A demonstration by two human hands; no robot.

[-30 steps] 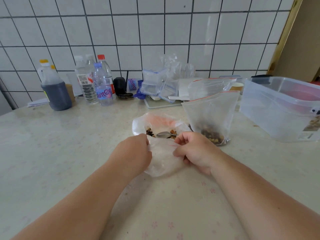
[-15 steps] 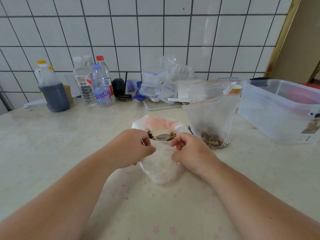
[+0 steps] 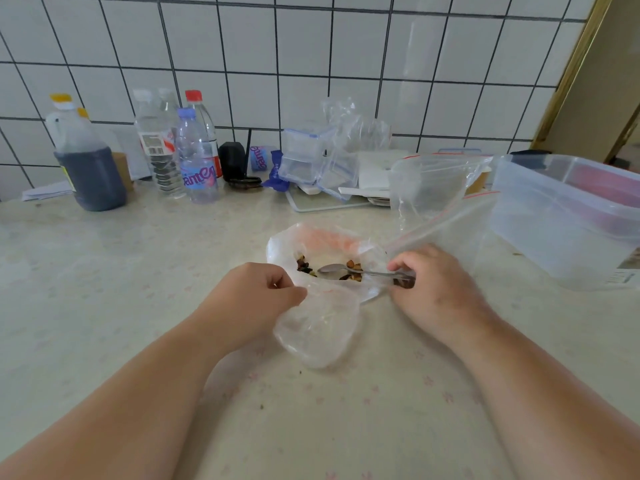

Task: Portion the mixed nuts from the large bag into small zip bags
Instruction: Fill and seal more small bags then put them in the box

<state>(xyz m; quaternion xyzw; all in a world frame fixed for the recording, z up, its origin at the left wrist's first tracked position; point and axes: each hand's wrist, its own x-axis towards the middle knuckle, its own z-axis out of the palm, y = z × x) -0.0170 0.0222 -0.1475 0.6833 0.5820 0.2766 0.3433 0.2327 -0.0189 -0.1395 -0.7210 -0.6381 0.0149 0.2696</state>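
On the pale counter (image 3: 104,306), just in front of the person, the large bag (image 3: 322,244) lies open with a small heap of mixed nuts (image 3: 304,266) in it and a metal spoon (image 3: 349,270) resting across them, bowl toward the left. The left hand (image 3: 256,296) has its fingers pinched together on the edge of an empty small zip bag (image 3: 318,330), which sags on the counter touching the near edge of the large bag. The right hand (image 3: 436,285) is curled narrowly at the spoon's handle end; whether it has a firm grip yet is hard to tell. Just behind that hand stands another zip bag (image 3: 443,230) with a red strip, open at the top. The step in hand looks like readying a fresh bag for filling. The next move calls for the left fingers to hold the small bag's mouth open and steady while the right lifts a level spoonful over the rim without spilling.
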